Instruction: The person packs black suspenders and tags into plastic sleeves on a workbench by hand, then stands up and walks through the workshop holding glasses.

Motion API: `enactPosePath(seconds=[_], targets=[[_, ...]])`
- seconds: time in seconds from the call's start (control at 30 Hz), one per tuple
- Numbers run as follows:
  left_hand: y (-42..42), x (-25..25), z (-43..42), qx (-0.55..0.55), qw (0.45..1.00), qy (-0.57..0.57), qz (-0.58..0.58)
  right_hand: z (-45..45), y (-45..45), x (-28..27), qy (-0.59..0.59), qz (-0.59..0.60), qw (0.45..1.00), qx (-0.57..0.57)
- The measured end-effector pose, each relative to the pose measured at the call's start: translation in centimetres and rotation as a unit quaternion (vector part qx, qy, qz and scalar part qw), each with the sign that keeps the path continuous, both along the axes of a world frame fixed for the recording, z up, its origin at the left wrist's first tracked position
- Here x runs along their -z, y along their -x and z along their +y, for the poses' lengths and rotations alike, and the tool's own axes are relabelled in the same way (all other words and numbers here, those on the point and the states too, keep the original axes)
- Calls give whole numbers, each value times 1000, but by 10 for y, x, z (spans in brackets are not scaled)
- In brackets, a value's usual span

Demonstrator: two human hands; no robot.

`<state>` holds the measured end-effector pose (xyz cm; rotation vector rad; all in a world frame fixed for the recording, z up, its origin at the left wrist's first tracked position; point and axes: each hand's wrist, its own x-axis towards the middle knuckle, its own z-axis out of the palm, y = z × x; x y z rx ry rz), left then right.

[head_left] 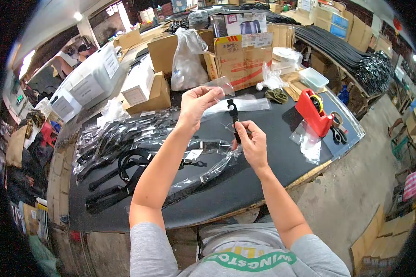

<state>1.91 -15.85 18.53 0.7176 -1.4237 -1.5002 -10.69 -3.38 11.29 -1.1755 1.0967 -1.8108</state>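
Note:
My left hand (198,105) is raised over the black table, its fingers pinching a small clear plastic piece (225,86). Lower and to the right, my right hand (252,143) grips a black hook (233,110) that points upward. A clear plastic bag (217,165) with black contents hangs below the right hand and rests on the table. Flat clear bags (252,105) lie behind the hook. Black straps (131,168) and a pile of plastic-wrapped black items (111,138) lie to the left.
A red tape dispenser (313,113) and black scissors (339,134) stand at the right of the table (226,194). Cardboard boxes (242,60), a stuffed plastic bag (188,64) and a clear tub (314,79) are behind. Another person (82,51) is at the far left.

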Motion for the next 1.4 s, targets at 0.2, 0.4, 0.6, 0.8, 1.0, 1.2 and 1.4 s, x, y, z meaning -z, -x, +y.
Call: enactPosePath(seconds=[0.2,0.4,0.6,0.8,1.0,1.2,1.4], targets=[[9,1,15,6,1000,9,-21,1,2,-6,-5,-2,1000,17],[8,-4,24,17,999,-6,-38,-1,6,2,1,-3,998,61],[6,-1,32,16,998,35,-53,5,8,2,25,-19,998,53],[7,6,37,43,994,39,-88,7,9,2,57,-55,995,60],[8,16,39,77,992,10,-99,11,9,-1,71,-82,993,55],[12,6,41,88,977,58,-185,12,8,-1,66,-95,992,42],[25,6,50,132,968,80,-197,10,15,6,78,-144,986,25]])
